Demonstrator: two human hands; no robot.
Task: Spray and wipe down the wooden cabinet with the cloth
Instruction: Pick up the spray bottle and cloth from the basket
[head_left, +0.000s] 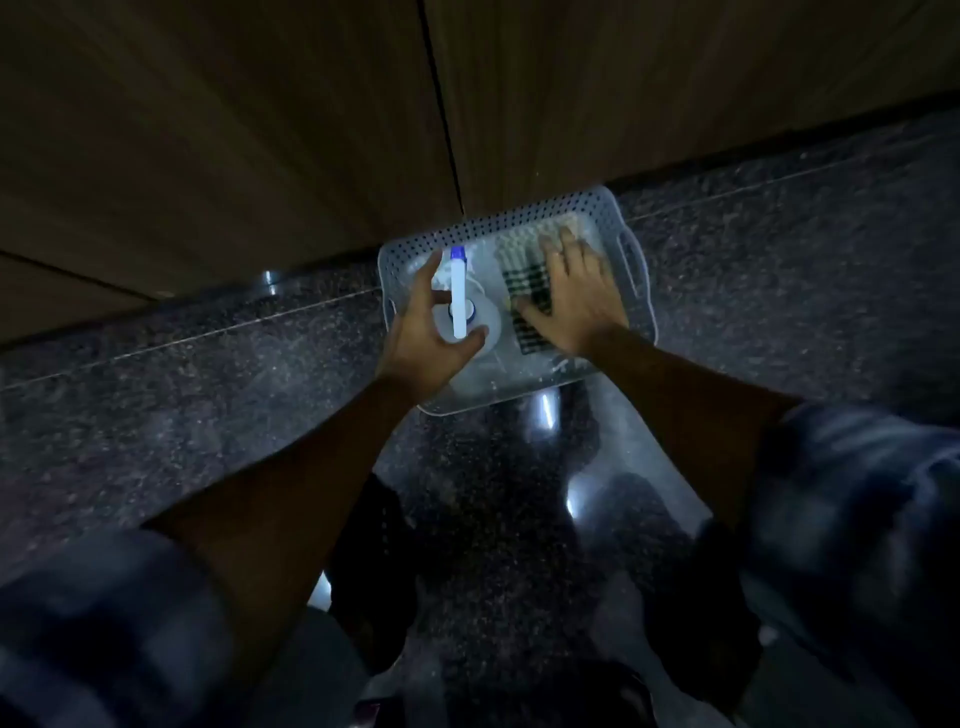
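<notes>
The spray bottle (460, 306) stands upright in the left half of the basket (613, 200), your left hand (426, 332) curled round its body, grip closing but not clearly tight. Your right hand (576, 296) lies flat and open on the checked cloth (524, 283) beside it. The basket sits on the floor (208, 364), touching the wooden cabinet (260, 130), so both stay within reach.

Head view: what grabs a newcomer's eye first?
The lit pale perforated plastic basket on the dark speckled floor, against the wooden cabinet. Inside it, the left hand wraps around a white spray bottle with a blue nozzle, and the right hand lies flat on a checked cloth.
</notes>
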